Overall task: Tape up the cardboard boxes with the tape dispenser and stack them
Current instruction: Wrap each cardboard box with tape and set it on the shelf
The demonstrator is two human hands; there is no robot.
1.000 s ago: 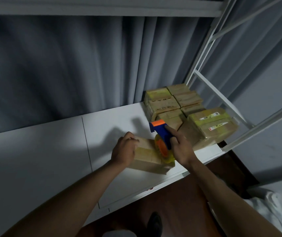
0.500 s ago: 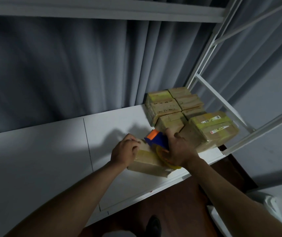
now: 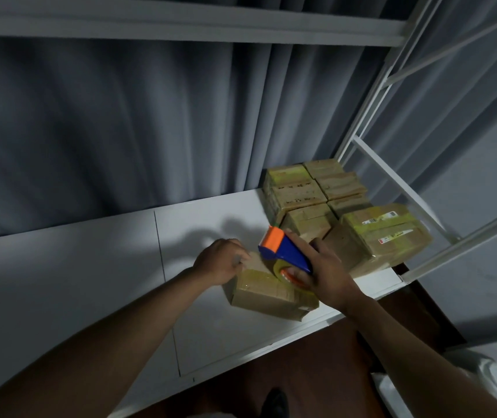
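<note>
One cardboard box (image 3: 267,292) sits on the white tabletop (image 3: 96,285), close to its near edge, and it is getting its tape. The left hand (image 3: 221,262) presses down on the box's far left corner, fingers curled over the edge. The right hand (image 3: 321,277) wraps its fingers around the blue-and-orange tape dispenser (image 3: 283,254), thumb side tucked by the roll, orange nose tilted up and away over the box top. By the look of it, the taping step is in hand: a glossy strip already shows on the lid. Next, I'd judge, the blade has to bite down to sever the tape, then the box joins the stack. Beyond the box, toward the far right corner, the stack of taped boxes (image 3: 304,188) waits, a larger labelled parcel (image 3: 387,233) just beside it. Grey curtains (image 3: 120,122) hang behind the tabletop, a white metal frame (image 3: 374,164) rises at the right, and dark reddish floor (image 3: 301,372) shows below the near edge.
</note>
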